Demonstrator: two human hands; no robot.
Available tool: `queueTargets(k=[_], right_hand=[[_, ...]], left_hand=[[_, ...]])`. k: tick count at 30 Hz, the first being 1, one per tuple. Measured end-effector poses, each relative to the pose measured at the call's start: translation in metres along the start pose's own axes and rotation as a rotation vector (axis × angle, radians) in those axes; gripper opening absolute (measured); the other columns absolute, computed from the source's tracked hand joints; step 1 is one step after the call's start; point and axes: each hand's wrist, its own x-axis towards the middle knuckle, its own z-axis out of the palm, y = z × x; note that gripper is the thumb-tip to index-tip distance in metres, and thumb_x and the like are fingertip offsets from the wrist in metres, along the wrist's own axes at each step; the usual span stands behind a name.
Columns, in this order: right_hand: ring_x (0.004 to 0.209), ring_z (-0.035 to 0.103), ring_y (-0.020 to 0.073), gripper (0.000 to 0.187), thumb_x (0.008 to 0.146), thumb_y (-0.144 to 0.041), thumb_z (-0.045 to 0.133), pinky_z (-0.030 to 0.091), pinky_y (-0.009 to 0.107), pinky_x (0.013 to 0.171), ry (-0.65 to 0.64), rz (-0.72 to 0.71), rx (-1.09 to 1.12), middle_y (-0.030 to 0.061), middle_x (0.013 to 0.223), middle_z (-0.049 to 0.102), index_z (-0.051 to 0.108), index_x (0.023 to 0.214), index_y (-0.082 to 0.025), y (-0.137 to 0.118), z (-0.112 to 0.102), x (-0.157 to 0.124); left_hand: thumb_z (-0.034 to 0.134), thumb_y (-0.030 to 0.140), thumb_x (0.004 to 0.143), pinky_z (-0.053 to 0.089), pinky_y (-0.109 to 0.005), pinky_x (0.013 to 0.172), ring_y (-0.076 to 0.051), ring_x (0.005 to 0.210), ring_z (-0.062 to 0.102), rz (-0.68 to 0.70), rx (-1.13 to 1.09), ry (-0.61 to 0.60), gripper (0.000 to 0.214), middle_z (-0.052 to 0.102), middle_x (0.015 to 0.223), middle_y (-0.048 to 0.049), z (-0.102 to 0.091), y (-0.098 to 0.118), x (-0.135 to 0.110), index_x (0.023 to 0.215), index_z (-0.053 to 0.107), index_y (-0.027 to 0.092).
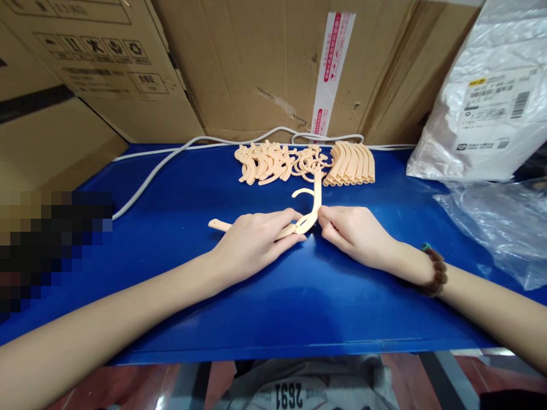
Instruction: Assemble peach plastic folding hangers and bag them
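A cream plastic folding hanger (316, 196) is between my hands, just above or on the blue table. One arm of it points to the far side, the other runs left, and its curved hook shows beside the upright arm. My left hand (256, 239) is closed over the left arm, with thumb and fingertips near the middle joint. My right hand (359, 233) has its fingers curled in a pinch against the upright arm near its lower end. What lies inside the right fingers is hidden.
Behind the hanger lie a loose pile of cream hanger arms (265, 162), several cream hooks (308, 159) and a neat row of arms (352, 165). A white cable (158, 171) crosses the blue table (273, 307). Cardboard boxes (256, 68) stand behind; plastic bags (478, 125) are right.
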Motion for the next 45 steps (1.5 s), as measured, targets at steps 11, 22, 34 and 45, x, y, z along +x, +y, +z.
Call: queueTargets(k=[11,22,34,45], right_hand=[[0.058,0.043,0.0131,0.023,0.096,-0.027,0.034,0.029,0.028,0.060,0.030,-0.032,0.061,0.0010,0.067,0.053,0.037,0.074,-0.022,0.0004,-0.0009,-0.0008],[0.058,0.052,0.0106,0.010,0.101,-0.028,0.047,0.037,0.023,0.059,0.176,-0.114,0.141,-0.0024,0.075,0.063,0.050,0.104,-0.019,-0.0002,0.0015,-0.0054],[0.087,0.056,0.0193,0.025,0.103,-0.035,0.046,0.043,0.031,0.075,0.284,-0.122,-0.026,0.0069,0.095,0.065,0.064,0.102,-0.018,-0.0011,0.0011,-0.0053],[0.079,0.052,0.0179,0.014,0.099,-0.029,0.049,0.040,0.030,0.071,0.288,-0.011,0.013,0.0035,0.085,0.059,0.049,0.086,-0.022,-0.0008,0.0012,-0.0022]], left_hand=[[0.058,0.037,0.099,0.042,-0.027,0.063,-0.020,0.081,0.071,0.031,0.001,-0.023,0.023,0.075,0.098,0.0001,-0.0005,-0.0005,0.0012,0.114,0.063,0.020],[0.056,0.037,0.100,0.042,-0.026,0.063,-0.019,0.077,0.070,0.071,0.015,-0.027,0.021,0.074,0.095,-0.0005,0.0003,-0.0031,0.0005,0.111,0.063,0.020],[0.052,0.038,0.101,0.040,-0.024,0.056,-0.014,0.062,0.066,0.159,0.073,-0.010,0.023,0.073,0.085,0.0011,0.0019,-0.0015,-0.0007,0.112,0.061,0.019],[0.043,0.042,0.105,0.039,-0.024,0.052,-0.013,0.068,0.067,0.345,0.218,0.029,0.035,0.070,0.086,0.0010,0.0037,-0.0021,-0.0029,0.122,0.066,0.023]])
